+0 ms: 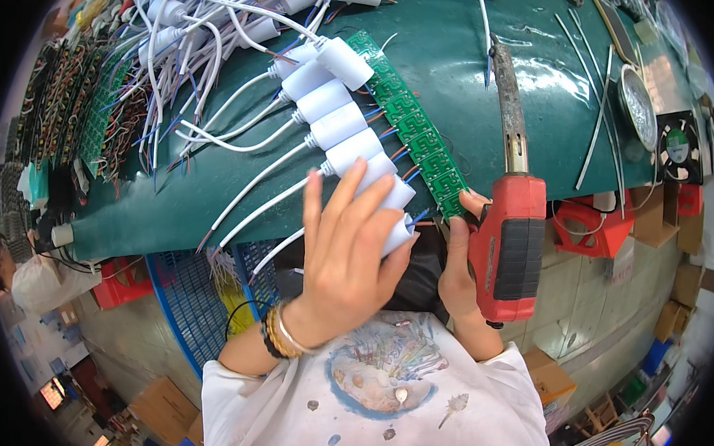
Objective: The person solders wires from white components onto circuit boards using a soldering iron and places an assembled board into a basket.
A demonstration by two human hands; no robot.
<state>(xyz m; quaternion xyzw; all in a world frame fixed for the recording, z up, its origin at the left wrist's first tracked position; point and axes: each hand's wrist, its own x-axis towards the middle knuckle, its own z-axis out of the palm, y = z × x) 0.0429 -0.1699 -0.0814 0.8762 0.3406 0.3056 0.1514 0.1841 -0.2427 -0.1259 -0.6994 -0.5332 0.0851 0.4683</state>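
A row of white plastic cylinders (336, 102) with white cables lies slanting on the green table, beside a long green circuit board strip (419, 132). Blue and brown wires run between the cylinders and the strip. Over the near end of the row is my left hand (346, 251), fingers spread and touching the cylinders; the nearest cylinder shows between its index finger and thumb. My right hand (456, 258) pinches the strip's near end between thumb and finger. A red and black soldering gun (511, 244) lies across that hand, its tip pointing away; the other fingers are hidden behind it.
A heap of cabled white cylinders (197, 39) fills the far left, beside wired circuit boards (73, 100). On the right are thin solder-like rods (595, 117), a round metal dish (637, 107) and a small black fan (679, 149). A blue basket (177, 302) stands below the table's front edge.
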